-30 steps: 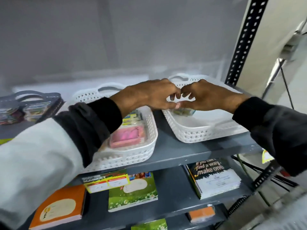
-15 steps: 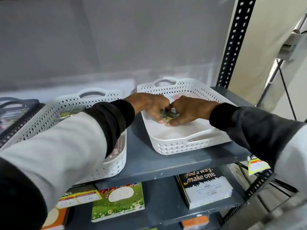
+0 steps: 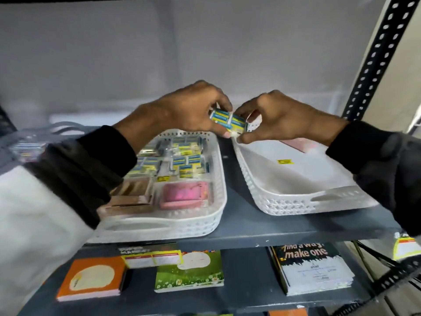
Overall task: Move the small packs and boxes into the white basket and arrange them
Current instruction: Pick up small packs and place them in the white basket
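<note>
Two white baskets stand side by side on a grey shelf. The left white basket [image 3: 218, 201] holds several small blue-and-yellow packs [image 3: 186, 163], a pink box [image 3: 183, 193] and a brown box [image 3: 134, 192]. The right white basket [image 3: 296, 201] holds only a yellow label [image 3: 284, 161] and something pink [image 3: 298, 142] at its far end. Above the gap between the baskets, my left hand [image 3: 182, 108] and my right hand [image 3: 280, 117] both pinch one blue-and-yellow pack [image 3: 227, 120] held in the air.
A dark basket [image 3: 27, 142] with packs sits at the far left, blurred. The lower shelf carries an orange notebook [image 3: 91, 278], a green notebook [image 3: 189, 271] and a black "find a way, make one" stack [image 3: 312, 267]. A perforated black upright [image 3: 376, 58] rises on the right.
Both hands have lifted out of the right basket with the pack, up and left over the gap. The view has shifted, showing the left basket's contents.
</note>
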